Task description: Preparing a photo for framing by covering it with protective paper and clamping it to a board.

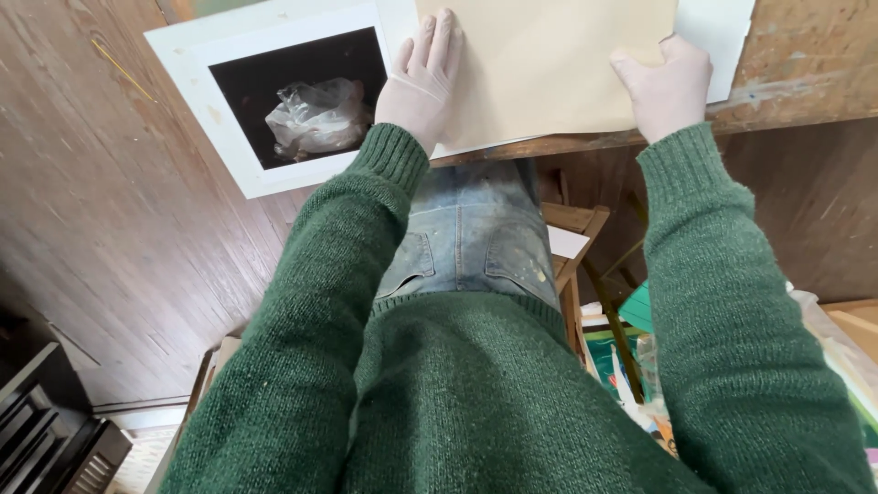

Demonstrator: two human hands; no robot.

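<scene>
A large tan sheet of paper (549, 64) lies on the wooden table (805, 55) at the top of the head view. My left hand (422, 82) rests flat on its left edge, fingers together and stretched out. My right hand (668, 87) presses on its lower right corner, thumb on the sheet. Both hands wear pale thin gloves, and both arms are in green knitted sleeves. Under the tan sheet a white sheet (722, 37) sticks out at the right.
A white-bordered picture (274, 101) with a black square and a pale crumpled shape lies left of the tan sheet. Below the table edge are a wooden stool (572, 238), a wooden floor (101, 238), dark shelving (46, 430) at bottom left and clutter (631, 366) at the right.
</scene>
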